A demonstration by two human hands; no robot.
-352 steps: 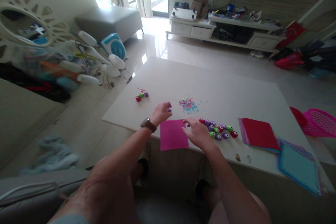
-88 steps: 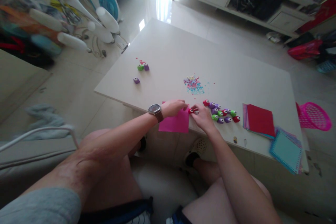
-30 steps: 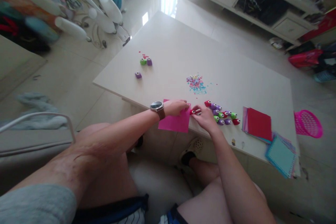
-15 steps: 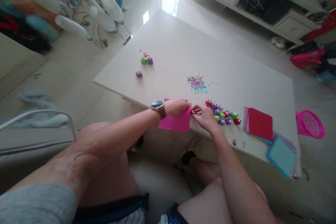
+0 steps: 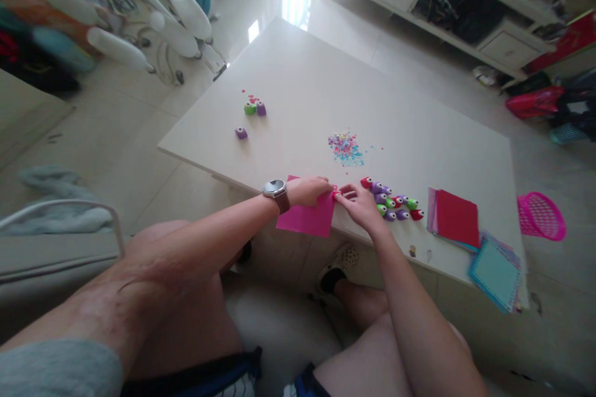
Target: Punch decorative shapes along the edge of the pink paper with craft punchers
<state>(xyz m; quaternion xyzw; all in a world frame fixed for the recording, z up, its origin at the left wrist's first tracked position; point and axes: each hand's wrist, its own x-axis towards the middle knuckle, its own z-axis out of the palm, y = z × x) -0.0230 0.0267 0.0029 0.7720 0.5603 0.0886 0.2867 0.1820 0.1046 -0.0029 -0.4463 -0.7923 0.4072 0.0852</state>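
Note:
A pink paper sheet [image 5: 305, 222] lies at the near edge of the white table [image 5: 326, 80]. My left hand [image 5: 311, 190], with a watch on the wrist, rests on the sheet's top right corner and pinches it. My right hand [image 5: 361, 203] grips a small red paper punch [image 5: 337, 196] at that same corner. Just right of my hand is a cluster of several red, purple and green punches [image 5: 393, 203].
A pile of punched paper bits [image 5: 345, 147] lies mid-table. Two punches [image 5: 254, 108] and a purple punch [image 5: 241, 133] sit at the far left. Red paper stack [image 5: 454, 223] and blue-edged sheets [image 5: 496, 270] lie right. A pink basket [image 5: 541, 216] stands on the floor.
The red punch has slid a little left onto the pink sheet's corner, now mostly hidden by my right fingers. The head view shifted slightly; both hands stay together.

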